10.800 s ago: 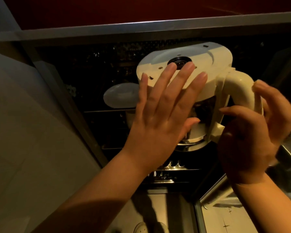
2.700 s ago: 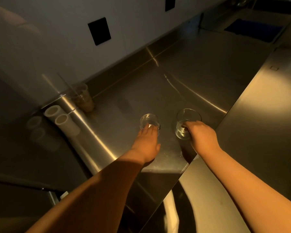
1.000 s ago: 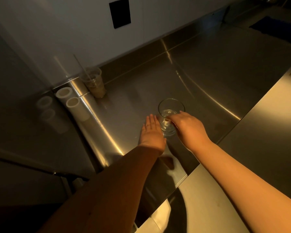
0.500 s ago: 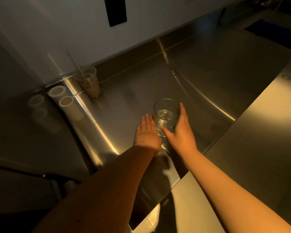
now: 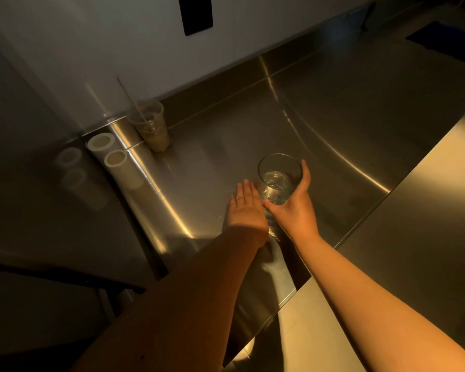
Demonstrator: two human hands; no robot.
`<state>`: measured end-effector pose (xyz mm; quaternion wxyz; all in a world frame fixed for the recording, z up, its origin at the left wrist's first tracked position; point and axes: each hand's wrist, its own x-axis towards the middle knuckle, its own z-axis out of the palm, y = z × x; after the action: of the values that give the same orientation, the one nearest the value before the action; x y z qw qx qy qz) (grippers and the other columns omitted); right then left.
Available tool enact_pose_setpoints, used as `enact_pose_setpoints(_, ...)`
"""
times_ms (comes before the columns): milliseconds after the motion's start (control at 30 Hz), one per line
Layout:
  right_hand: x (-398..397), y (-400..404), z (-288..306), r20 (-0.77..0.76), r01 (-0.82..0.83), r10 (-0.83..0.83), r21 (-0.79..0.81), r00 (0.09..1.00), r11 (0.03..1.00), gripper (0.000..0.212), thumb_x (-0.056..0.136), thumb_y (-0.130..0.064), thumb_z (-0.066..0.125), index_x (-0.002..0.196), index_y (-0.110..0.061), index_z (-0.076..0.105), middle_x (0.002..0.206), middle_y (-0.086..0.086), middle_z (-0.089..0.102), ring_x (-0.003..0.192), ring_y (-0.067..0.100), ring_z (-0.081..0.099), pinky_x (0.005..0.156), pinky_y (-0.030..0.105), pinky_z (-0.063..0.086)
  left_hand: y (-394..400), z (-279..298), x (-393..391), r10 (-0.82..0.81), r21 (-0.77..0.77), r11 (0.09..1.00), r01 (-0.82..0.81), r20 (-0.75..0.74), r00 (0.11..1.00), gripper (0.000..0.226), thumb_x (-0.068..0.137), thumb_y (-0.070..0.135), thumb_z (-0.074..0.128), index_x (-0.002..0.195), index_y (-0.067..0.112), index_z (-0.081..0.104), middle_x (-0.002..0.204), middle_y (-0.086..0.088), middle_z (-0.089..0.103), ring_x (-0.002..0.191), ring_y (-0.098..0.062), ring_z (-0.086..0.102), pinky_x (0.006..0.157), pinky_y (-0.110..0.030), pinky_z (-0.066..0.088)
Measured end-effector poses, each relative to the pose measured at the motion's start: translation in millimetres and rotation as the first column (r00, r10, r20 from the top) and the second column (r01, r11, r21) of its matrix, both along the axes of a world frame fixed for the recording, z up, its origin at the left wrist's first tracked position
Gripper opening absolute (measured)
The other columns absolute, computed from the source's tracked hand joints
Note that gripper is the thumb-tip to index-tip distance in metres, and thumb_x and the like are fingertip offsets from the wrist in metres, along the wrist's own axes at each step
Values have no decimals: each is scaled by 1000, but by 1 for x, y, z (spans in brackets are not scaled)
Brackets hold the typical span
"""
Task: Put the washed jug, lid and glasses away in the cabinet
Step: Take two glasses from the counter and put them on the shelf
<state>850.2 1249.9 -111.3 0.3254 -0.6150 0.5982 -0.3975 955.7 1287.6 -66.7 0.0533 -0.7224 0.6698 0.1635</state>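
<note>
Steel counter [image 5: 320, 116] | glasses [image 5: 275, 181] apparently nested, upright, mouth up | hands: right [image 5: 295, 208] gripping; left [image 5: 246, 208] flat alongside

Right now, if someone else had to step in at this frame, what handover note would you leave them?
Right hand: fingers and thumb curled round the stacked glasses, which appear to be one nested inside the other, just above or on the steel counter.
Left hand: open, fingers straight, flat against the stack's left side.
Jug, lid and cabinet are out of view, so their state cannot be confirmed here.
Left to do: carry the glasses to the cabinet and shelve them.
Also there: a plastic cup with straw near the wall.
</note>
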Motion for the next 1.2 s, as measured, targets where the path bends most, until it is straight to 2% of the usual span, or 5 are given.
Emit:
enact_pose_setpoints(600,9,1,0,49,120,-121,17,991,993,104,55,-37,88,138,-26,26,131,0,52,107,-4,43,84,9,35,0,0,2,33,37,999,-31,-45,998,65,100,22,31,145,4,-13,155,-13,-14,143,-26,-11,116,-36,2)
enact_pose_setpoints(1000,-2,-1,5,6,123,-123,27,992,992,103,53,-35,87,138,-24,29,134,-1,49,120,13,48,91,17,36,-7,-7,10,138,111,987,-116,-223,965,80,95,27,45,147,6,-12,156,-13,-12,143,-27,-9,116,-38,4)
enact_pose_setpoints(1100,-8,0,15,14,132,-132,23,991,991,102,53,-37,87,137,-24,31,132,-3,50,116,9,47,88,16,36,-18,-3,16,315,191,948,-253,-478,820,70,95,25,46,148,3,5,156,-15,5,143,-29,7,116,-36,12)
enact_pose_setpoints(1133,-11,0,19,16,134,-135,21,991,991,102,53,-37,87,137,-23,31,132,-3,50,115,9,47,89,17,36,-22,-1,17,414,266,910,-318,-605,680,61,95,24,45,146,2,18,153,-16,19,140,-30,20,114,-36,20)
enact_pose_setpoints(1200,-15,-1,29,19,138,-138,18,990,990,102,53,-36,88,137,-23,31,132,-4,50,115,8,47,90,18,37,-27,4,19,588,517,787,-336,-793,157,51,97,31,41,141,5,34,146,-16,36,133,-31,36,111,-36,27)
